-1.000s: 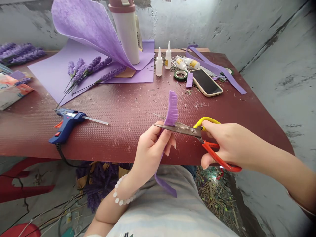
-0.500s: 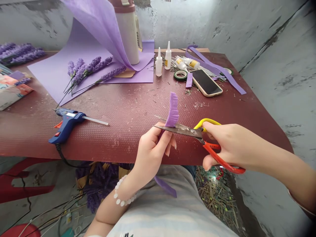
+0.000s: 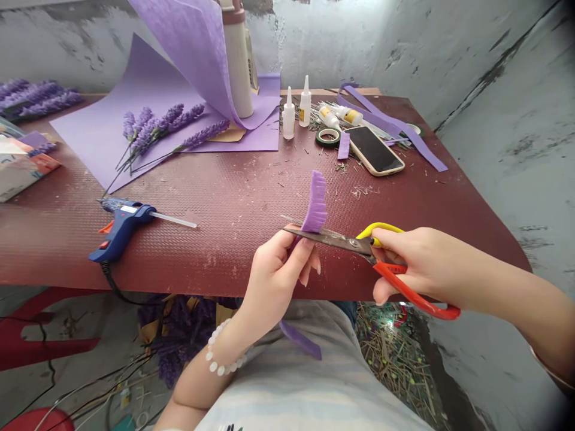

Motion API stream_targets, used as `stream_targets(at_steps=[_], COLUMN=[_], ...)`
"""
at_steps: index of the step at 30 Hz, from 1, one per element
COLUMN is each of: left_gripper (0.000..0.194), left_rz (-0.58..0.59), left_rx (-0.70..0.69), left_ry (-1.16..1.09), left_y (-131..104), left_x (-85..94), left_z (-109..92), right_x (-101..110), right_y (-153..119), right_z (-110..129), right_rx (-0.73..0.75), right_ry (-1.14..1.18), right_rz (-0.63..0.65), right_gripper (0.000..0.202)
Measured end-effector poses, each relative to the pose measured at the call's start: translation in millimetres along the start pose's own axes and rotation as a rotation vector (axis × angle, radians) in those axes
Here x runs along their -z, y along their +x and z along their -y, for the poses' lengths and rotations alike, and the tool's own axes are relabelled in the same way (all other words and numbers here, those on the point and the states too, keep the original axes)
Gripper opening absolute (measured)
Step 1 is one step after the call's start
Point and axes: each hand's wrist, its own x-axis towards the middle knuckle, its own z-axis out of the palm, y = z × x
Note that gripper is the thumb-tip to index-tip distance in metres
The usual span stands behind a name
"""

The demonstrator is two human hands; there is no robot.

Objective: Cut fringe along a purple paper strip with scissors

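Pinched between the thumb and fingers of my left hand [image 3: 279, 272] is a purple felt strip [image 3: 317, 200]. Its upper end stands up and is cut into a fringe along the right edge; the lower end hangs over my lap. My right hand [image 3: 415, 263] grips a pair of scissors [image 3: 344, 240] with one yellow and one red handle. The dark blades lie across the strip just above my left fingertips, only slightly apart. A white bead bracelet [image 3: 214, 353] circles my left wrist.
On the table [image 3: 224, 263] lie a blue glue gun [image 3: 123, 224], purple lavender stems [image 3: 153, 129] on purple sheets [image 3: 94, 123], small glue bottles [image 3: 288, 117], green tape [image 3: 327, 137], a phone [image 3: 376, 151] and more purple strips [image 3: 417, 146]. A tall flask [image 3: 238, 66] stands at the back.
The scissors and my right hand have shifted slightly right and down, and the blades have closed a little. The strip's upper end has swayed slightly right; my left hand stays put.
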Motion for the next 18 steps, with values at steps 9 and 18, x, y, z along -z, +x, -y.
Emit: stream_targets(at_steps=[9,18], left_gripper=[0.029,0.028], left_rz=[0.049,0.161], left_rx=[0.047,0.101], left_ry=[-0.073,-0.252], left_y=[0,-3], left_x=[0.9,4.4], left_z=[0,0], right_x=[9,9], right_y=[-1,3], right_z=[2,-26], right_rx=[-0.119,0.004], right_ry=[0.191,0.503], right_rz=[0.155,0.427], right_gripper=[0.017,0.035])
